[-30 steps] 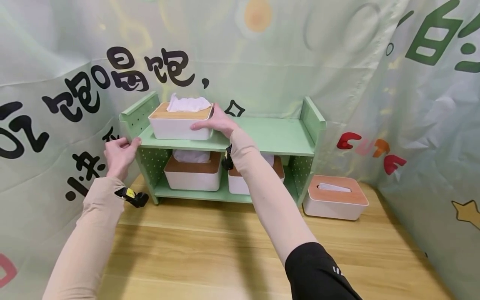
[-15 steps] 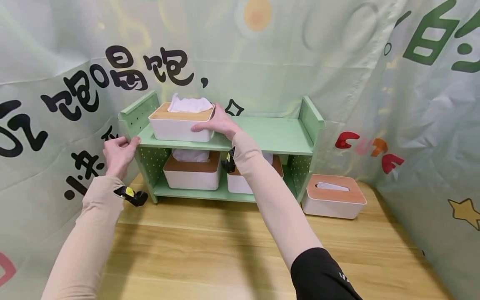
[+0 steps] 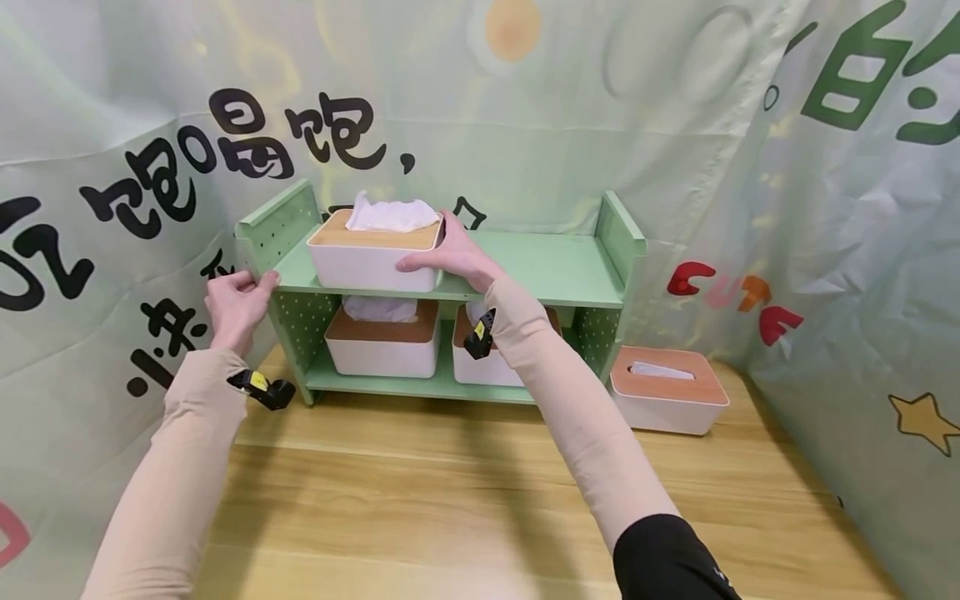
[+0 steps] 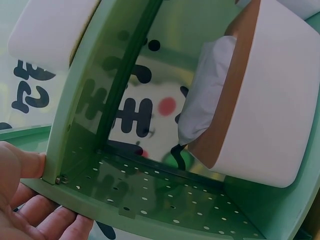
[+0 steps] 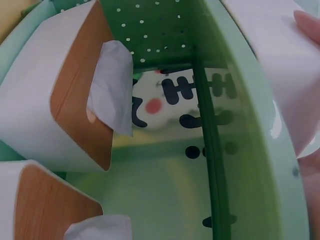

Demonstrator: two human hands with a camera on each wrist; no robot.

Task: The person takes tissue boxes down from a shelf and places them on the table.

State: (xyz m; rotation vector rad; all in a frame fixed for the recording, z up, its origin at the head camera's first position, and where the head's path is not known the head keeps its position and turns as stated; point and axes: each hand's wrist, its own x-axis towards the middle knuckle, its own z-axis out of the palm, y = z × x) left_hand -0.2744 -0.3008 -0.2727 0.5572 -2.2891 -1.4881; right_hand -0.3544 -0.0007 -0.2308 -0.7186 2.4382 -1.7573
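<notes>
My right hand grips the right end of a white tissue box with a wooden lid and a tissue standing up from it, at the left of the green shelf's upper board. The thumb lies on the box's front. My left hand holds the shelf's left front corner; in the left wrist view the thumb presses the board's edge and the fingers curl around the perforated side panel. In the right wrist view this box shows at the right edge.
Two similar boxes stand on the lower board, the left one and another partly behind my right wrist. A fourth box sits on the wooden table, right of the shelf. Printed cloth hangs behind and at both sides.
My right hand and the box it grips have shifted a little to the right and toward the board's front edge. My left hand stays on the shelf corner.
</notes>
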